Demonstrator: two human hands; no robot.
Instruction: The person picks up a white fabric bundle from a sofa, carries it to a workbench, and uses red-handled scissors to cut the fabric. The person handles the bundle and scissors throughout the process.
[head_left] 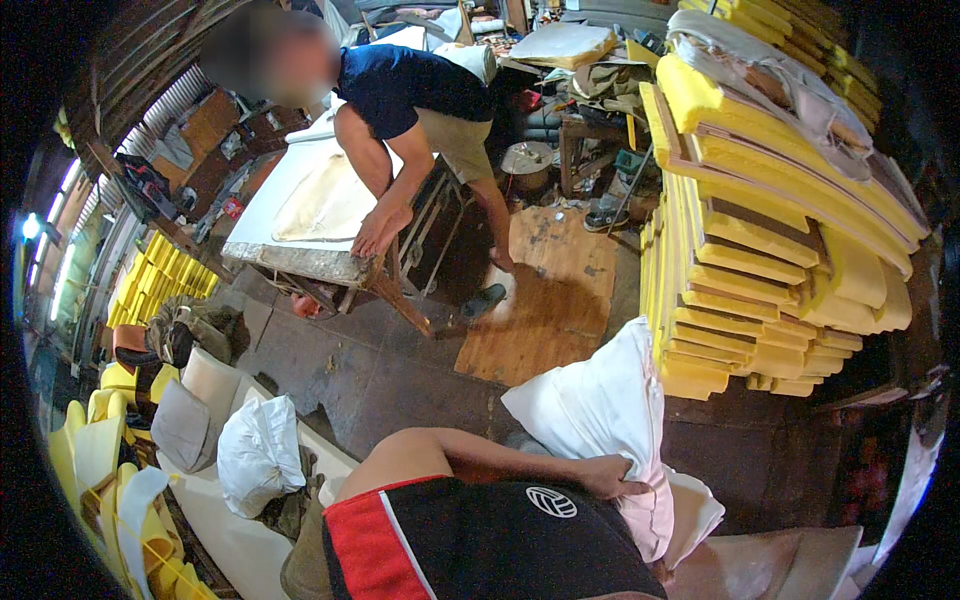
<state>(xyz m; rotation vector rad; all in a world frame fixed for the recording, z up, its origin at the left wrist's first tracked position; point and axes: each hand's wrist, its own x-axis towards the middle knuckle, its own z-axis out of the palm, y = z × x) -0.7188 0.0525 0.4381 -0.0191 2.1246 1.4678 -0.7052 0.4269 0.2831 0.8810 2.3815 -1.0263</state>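
Observation:
My left arm crosses the lower middle of the view, bent at the elbow. My left hand (612, 477) is closed on the edge of a bulging white fabric cover (597, 400), shaped like a pillow. The cover's far end points up and left, and its lower part hangs below my hand. An off-white, cushion-like piece (697, 512) shows beside it on the right. A sliver of my right hand (662, 572) appears under the cover's lower end; its fingers are hidden.
Tall stacks of yellow foam slabs (730, 290) stand at right. Ahead, a person (420, 90) bends beside a white-topped table (262, 225), one bare foot at its edge. A plywood sheet (545, 290) lies on the floor. At left are a white bundle (258, 455) and foam pieces (95, 450).

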